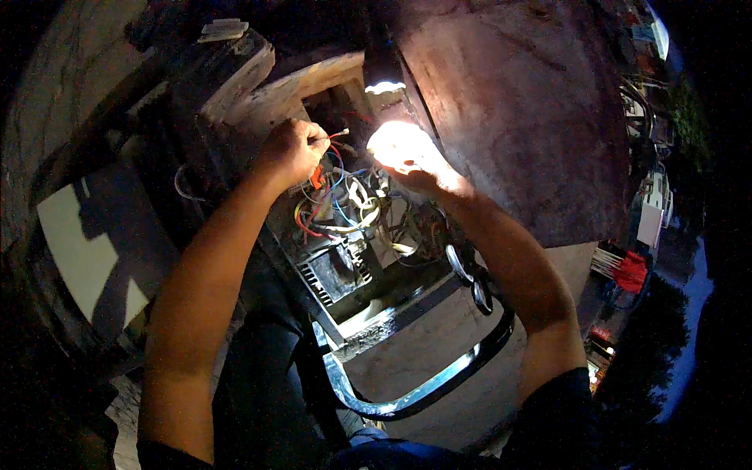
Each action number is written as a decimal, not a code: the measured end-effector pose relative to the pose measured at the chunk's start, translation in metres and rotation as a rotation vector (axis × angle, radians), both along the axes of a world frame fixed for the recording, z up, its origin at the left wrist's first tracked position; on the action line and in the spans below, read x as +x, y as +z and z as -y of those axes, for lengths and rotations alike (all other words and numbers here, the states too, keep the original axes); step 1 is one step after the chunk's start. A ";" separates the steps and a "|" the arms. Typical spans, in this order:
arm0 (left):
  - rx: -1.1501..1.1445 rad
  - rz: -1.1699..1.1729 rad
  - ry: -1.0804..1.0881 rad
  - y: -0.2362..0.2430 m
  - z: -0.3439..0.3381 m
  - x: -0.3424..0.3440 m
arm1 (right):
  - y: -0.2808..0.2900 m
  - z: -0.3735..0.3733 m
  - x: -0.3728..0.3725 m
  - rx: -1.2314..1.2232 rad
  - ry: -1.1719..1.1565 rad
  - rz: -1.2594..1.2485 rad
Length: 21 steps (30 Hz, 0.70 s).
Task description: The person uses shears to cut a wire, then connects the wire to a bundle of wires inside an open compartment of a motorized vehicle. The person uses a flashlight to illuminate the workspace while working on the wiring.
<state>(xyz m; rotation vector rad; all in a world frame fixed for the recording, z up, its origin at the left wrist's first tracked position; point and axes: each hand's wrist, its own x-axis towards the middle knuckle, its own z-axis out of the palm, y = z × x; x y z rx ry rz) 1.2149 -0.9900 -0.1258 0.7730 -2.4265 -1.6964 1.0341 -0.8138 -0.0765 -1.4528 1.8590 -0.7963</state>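
My left hand (301,153) pinches a thin red wire (335,134) with a small pale tip, above an open housing (338,331) full of wiring. An orange piece (317,178) sits just below that hand. My right hand (407,157) is at the right of the wires, washed out by strong light; its fingers look curled, but what they hold cannot be made out. Between and below my hands is a tangle of white, blue, red and yellow cables (356,204), over a dark component with slotted edges (337,270).
A curved metal bar (415,401) runs along the housing's near side. A pale panel (86,258) lies at left, a large dark surface (517,110) at upper right. A red object (627,270) and other items stand at far right. Pale slabs (223,27) sit at the top.
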 end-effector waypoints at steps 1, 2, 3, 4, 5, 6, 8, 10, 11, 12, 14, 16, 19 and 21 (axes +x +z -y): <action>0.001 0.001 0.003 0.003 0.000 0.001 | 0.001 0.000 0.003 -0.052 0.016 -0.097; 0.006 -0.004 0.009 0.003 0.000 0.002 | 0.012 -0.001 0.008 -0.022 -0.015 0.011; 0.040 0.019 0.011 0.000 0.000 0.003 | 0.025 -0.002 0.013 0.009 -0.047 0.118; 0.035 -0.005 0.010 0.000 0.000 0.002 | 0.026 -0.005 0.011 0.017 -0.034 0.139; 0.030 -0.031 0.009 -0.001 0.001 0.003 | 0.027 -0.008 0.009 0.028 -0.021 0.161; 0.026 -0.056 0.009 -0.001 0.000 0.003 | 0.028 -0.012 0.008 0.100 -0.131 0.320; -0.045 -0.072 -0.001 0.006 -0.001 0.004 | 0.031 -0.018 0.008 0.078 -0.134 0.238; -0.012 -0.064 -0.016 0.001 0.001 0.002 | 0.036 -0.019 0.012 -0.047 -0.039 -0.012; 0.002 -0.067 0.018 0.002 -0.001 0.003 | 0.042 -0.018 0.014 -0.069 -0.022 -0.004; 0.013 -0.055 0.007 0.000 -0.003 0.002 | 0.050 -0.018 0.015 -0.050 0.052 -0.160; 0.021 -0.034 -0.012 -0.006 0.000 0.000 | 0.057 -0.015 0.015 -0.044 0.133 -0.224; 0.023 -0.032 -0.028 -0.011 0.000 0.000 | 0.046 -0.016 0.011 -0.038 0.146 -0.042; 0.012 -0.092 -0.018 -0.015 -0.003 -0.002 | 0.046 -0.018 0.007 0.151 0.190 -0.096; 0.011 -0.100 -0.009 -0.017 -0.002 0.000 | 0.041 -0.018 0.007 0.181 0.217 -0.124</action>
